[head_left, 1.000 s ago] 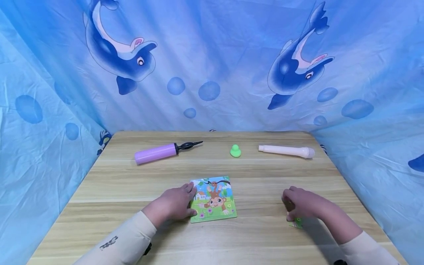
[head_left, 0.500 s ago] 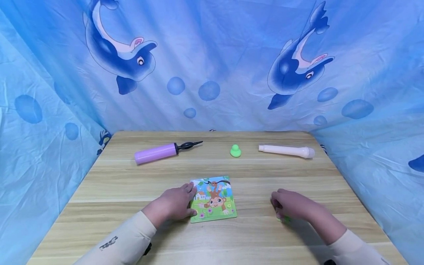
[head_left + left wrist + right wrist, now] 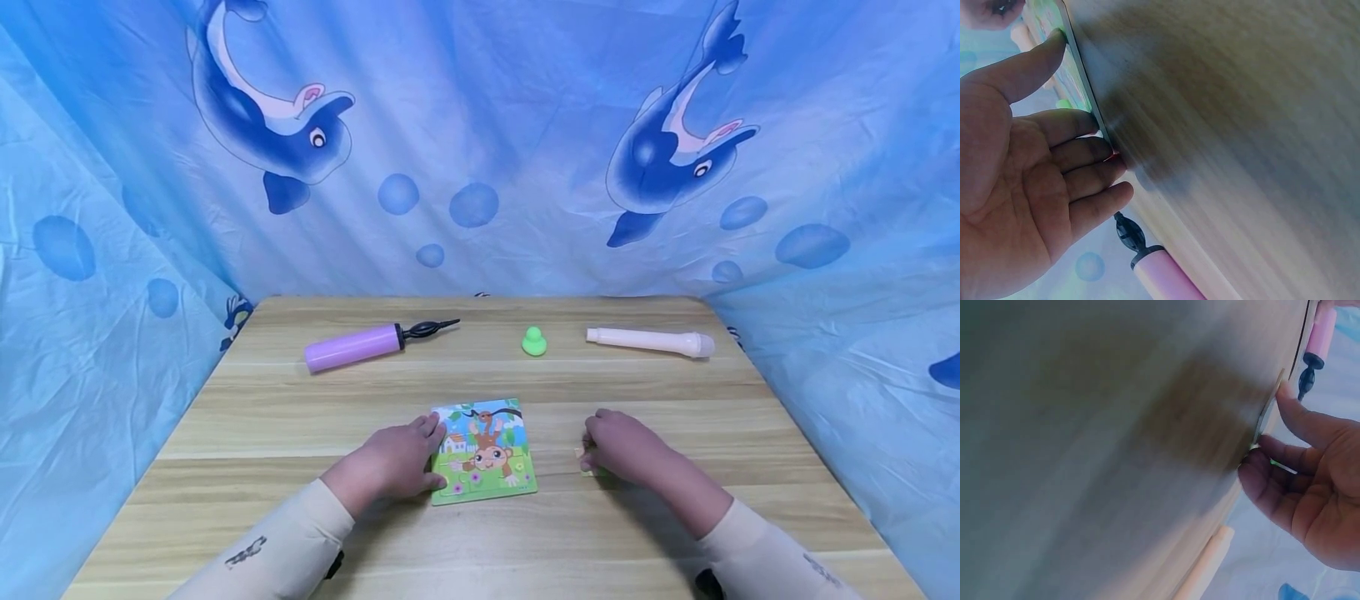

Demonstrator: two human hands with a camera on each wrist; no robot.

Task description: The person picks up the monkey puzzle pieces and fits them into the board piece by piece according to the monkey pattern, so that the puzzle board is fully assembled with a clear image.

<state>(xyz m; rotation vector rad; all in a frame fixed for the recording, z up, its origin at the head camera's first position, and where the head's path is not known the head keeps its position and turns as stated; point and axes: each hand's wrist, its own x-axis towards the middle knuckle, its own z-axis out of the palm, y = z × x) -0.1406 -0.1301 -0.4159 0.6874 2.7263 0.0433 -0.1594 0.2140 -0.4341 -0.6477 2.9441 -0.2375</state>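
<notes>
A square jigsaw puzzle [image 3: 489, 450] with a monkey picture lies flat at the middle of the table. My left hand [image 3: 401, 460] rests against its left edge, thumb and fingers fairly straight and touching the border. To the right of the puzzle, low over the wood, my right hand [image 3: 626, 448] pinches a small flat puzzle piece [image 3: 591, 473] by its edges. Most of that piece is hidden under the hand in the head view; the right wrist view shows it edge-on between thumb and fingers.
Along the back of the wooden table [image 3: 480, 383] lie a purple balloon pump [image 3: 354, 348] with a black nozzle, a small green knob-shaped toy [image 3: 534, 342] and a pale pink microphone-shaped stick [image 3: 648, 340]. A blue dolphin-print curtain [image 3: 480, 150] encloses the back and sides.
My right hand has moved left across the table with the puzzle piece, closer to the jigsaw puzzle. My left hand and the puzzle have stayed in place.
</notes>
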